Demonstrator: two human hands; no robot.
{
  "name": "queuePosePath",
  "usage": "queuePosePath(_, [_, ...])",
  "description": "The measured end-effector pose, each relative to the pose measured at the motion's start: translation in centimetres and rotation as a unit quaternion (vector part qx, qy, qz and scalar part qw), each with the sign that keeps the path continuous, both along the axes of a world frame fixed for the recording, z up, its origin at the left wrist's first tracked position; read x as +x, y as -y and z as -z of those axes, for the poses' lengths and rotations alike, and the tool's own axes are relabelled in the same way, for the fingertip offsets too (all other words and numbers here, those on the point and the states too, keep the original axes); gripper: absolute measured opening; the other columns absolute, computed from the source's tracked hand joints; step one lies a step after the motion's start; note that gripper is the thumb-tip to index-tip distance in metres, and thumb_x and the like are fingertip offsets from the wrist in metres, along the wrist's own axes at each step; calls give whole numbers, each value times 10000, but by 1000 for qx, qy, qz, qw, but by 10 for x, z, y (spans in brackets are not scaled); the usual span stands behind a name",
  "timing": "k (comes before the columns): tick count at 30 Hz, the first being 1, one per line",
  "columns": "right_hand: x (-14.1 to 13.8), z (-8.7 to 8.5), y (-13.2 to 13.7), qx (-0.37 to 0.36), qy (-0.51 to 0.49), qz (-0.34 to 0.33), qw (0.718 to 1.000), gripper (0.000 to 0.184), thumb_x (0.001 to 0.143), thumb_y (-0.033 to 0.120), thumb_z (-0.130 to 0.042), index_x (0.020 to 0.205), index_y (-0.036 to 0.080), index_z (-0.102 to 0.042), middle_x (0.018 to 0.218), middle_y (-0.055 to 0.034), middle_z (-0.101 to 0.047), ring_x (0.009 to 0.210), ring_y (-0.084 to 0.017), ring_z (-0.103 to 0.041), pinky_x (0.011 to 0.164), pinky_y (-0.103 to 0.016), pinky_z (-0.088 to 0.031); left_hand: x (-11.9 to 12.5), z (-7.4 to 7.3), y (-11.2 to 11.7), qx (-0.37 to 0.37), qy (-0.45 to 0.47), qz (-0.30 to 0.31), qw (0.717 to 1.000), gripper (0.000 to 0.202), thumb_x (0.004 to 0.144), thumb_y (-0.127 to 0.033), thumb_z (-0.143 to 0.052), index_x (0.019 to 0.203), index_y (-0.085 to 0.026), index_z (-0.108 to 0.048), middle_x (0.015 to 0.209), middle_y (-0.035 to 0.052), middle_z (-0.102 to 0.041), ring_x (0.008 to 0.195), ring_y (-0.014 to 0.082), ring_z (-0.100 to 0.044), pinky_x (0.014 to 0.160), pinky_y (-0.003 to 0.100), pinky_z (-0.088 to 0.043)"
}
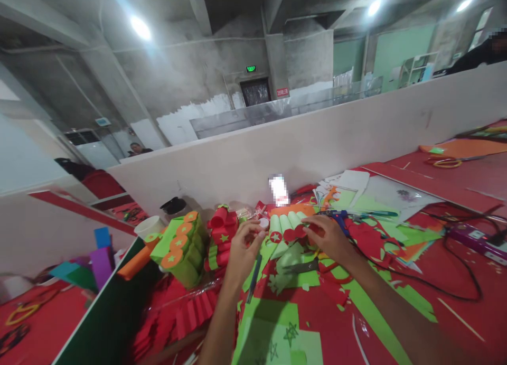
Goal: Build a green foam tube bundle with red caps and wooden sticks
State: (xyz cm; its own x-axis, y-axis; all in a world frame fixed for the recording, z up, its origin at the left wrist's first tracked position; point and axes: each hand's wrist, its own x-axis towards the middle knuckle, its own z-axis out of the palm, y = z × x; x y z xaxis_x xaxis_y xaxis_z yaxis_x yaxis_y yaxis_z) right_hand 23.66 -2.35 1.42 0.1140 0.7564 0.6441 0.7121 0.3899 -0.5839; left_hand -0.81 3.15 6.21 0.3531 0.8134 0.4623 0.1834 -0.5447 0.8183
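Note:
My left hand (246, 241) is curled beside a row of pale green foam tubes (285, 225), thumb and forefinger drawn close together. A small whitish disc (263, 223) shows at its fingertips; whether the fingers hold it is unclear. Red discs cap the near ends of the tubes, and one carries a pale star (275, 237). At the right end of the row, the fingertips of my right hand (327, 237) close on a red disc (300, 232). Scissors (303, 267) with orange-red handles lie below, on green foam scraps. A dark pen (254, 279) rests by my left wrist.
Left of my hands stand a green tube bundle with orange star caps (184, 249) and a red bundle (222, 238). A lit phone (279, 189) leans against the white partition (245, 164). A blue glue gun (339, 217) and a black cable (443, 293) lie at right.

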Motion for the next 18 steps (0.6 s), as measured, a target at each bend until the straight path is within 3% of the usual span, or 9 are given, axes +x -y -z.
queuePosePath(4, [-8,-18,4,3,-6,12,1000,236,848,348,-567,1035,241,-664,1006,-48,-688,963,-222,-604,860,-371,-464,0,-37,-4,18,11,26,999,130,824,-294,-584,859,-171,-604,1069,75,-603,1001,184,-569,861,292,-444])
queuePosePath(8, [-15,-35,10,-19,-30,14,999,228,841,370,-570,1000,241,-670,1024,-45,-688,976,-221,-606,846,-356,-469,-5,-54,-5,18,-33,49,998,138,821,-303,-590,857,-171,-606,931,47,-625,872,156,-576,783,260,-452])
queuePosePath(13, [-29,-38,12,-85,-53,-6,995,219,832,390,-570,938,231,-677,980,-43,-692,935,-213,-614,774,-321,-480,-12,-58,-7,-47,-69,107,991,183,811,-350,-593,847,-171,-614,851,30,-598,738,127,-544,666,235,-442])
queuePosePath(18, [-38,-30,8,-117,-74,-16,990,228,838,417,-556,925,231,-654,984,-28,-677,909,-197,-611,681,-273,-476,-9,-48,-12,-107,-84,166,977,223,791,-375,-603,796,-153,-624,801,27,-593,690,116,-519,616,223,-414])
